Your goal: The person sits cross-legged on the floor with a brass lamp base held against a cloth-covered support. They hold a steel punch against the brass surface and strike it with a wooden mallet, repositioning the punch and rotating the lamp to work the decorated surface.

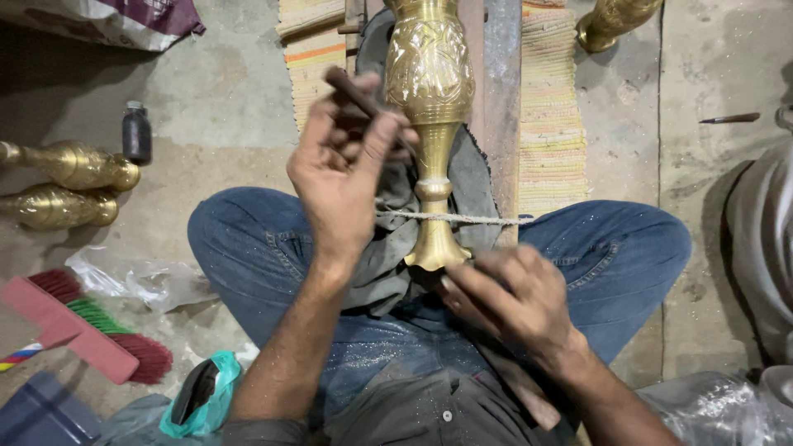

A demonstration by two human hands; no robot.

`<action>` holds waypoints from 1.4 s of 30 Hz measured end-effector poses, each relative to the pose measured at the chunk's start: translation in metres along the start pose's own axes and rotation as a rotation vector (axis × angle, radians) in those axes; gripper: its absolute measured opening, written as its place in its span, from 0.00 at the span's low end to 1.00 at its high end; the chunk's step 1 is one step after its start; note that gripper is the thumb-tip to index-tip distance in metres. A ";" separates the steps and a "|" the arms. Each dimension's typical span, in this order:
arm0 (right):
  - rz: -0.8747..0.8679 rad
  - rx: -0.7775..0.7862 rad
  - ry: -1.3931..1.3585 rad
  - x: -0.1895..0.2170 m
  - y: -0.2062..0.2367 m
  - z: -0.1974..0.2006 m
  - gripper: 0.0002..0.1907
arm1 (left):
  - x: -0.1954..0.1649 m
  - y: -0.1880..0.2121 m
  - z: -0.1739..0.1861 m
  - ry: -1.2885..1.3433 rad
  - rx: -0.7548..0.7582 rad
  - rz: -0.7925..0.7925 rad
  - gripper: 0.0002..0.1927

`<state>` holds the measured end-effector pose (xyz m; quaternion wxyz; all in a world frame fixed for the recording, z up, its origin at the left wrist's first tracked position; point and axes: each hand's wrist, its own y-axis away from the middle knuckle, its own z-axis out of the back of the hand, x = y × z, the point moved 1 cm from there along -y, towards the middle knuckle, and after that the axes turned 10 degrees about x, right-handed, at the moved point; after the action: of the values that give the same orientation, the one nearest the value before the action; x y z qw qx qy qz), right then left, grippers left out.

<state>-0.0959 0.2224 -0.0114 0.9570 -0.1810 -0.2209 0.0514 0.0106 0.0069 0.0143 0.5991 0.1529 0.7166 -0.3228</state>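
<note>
Vase: a tall engraved brass vase (pixel 429 99) lies lengthwise between the person's knees, its flared foot toward the body and its belly away, resting on a dark grey cloth (pixel 475 177) over a worn wooden board (pixel 501 99).
Cord: a thin pale twisted cord (pixel 471 219) crosses the vase's narrow stem from side to side, just above the foot.
Left hand: the left hand (pixel 343 165) is raised just left of the vase's belly, palm turned to the camera, wrist bent back, fingers closed around a short dark wooden-handled tool (pixel 355 92) whose tip points at the engraved surface.
Right hand: the right hand (pixel 516 293) sits low beside the vase's foot, back of the hand up, fingers curled together and touching the foot's rim; whether they pinch anything cannot be told.
Legs: blue jeans (pixel 628 248), speckled with bright dust, frame the vase on both sides.
Mats: striped woven mats (pixel 549 107) lie on either side of the board.
Left floor: two more brass vases (pixel 70 186) lie on the concrete, with a small dark bottle (pixel 136 132) beside them.
Brush: a red-backed brush with red and green bristles (pixel 91 326) lies near the left knee.
Far right: a thin dark tool (pixel 729 119) lies well apart on the floor.
</note>
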 end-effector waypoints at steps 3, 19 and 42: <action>-0.138 0.210 -0.056 0.006 0.022 -0.015 0.12 | -0.001 0.003 -0.006 -0.037 0.059 -0.095 0.15; -0.368 0.928 -0.511 -0.006 0.077 0.020 0.30 | 0.015 -0.016 -0.010 -0.470 0.151 -0.451 0.21; -0.009 -0.051 0.696 -0.098 -0.079 0.110 0.07 | 0.008 -0.013 -0.013 -0.464 0.133 -0.430 0.18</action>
<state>-0.2311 0.1664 0.0699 0.9703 -0.2106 0.1168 -0.0233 -0.0093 0.0047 0.0112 0.6532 -0.0407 0.5542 -0.5143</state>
